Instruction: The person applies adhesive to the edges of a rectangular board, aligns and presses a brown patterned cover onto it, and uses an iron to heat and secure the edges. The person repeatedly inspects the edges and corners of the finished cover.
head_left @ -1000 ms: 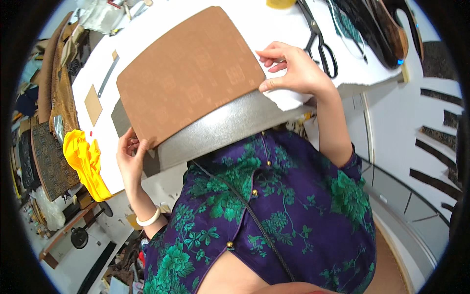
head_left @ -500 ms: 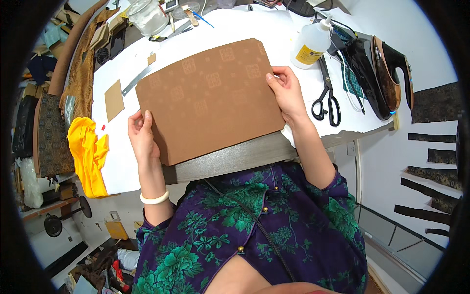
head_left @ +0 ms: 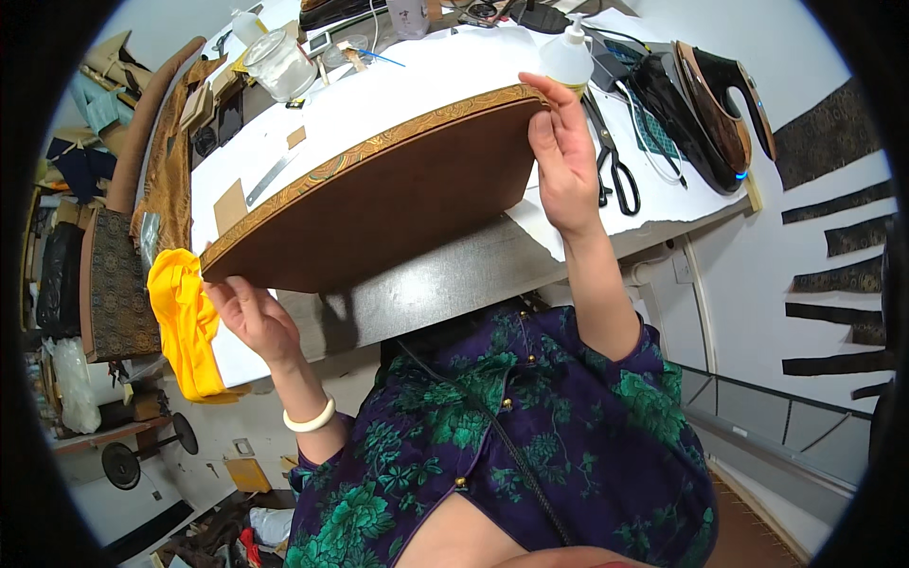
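A brown fabric-covered panel (head_left: 398,199) is tilted up above the front of the table, its lower edge near the grey tabletop. Along its upper, curved edge runs a gold patterned strip (head_left: 350,151). My left hand (head_left: 254,317) grips the panel's left corner, thumb on the near side and other fingers partly hidden. At the right end my right hand (head_left: 568,166) is closed round the edge, with its thumb on the brown face. The panel's far face is hidden.
Right of the panel lie black scissors (head_left: 625,185), a white squeeze bottle (head_left: 568,59) and an iron (head_left: 715,123). Behind it are a steel ruler (head_left: 270,178), a piece of tan card (head_left: 229,206) and a clear jar (head_left: 280,64). Yellow cloth (head_left: 185,327) hangs over the left edge.
The panel has tipped up, so its gold patterned edge now shows and the brown face looks darker. My left hand has moved down and left; my right hand has risen slightly.
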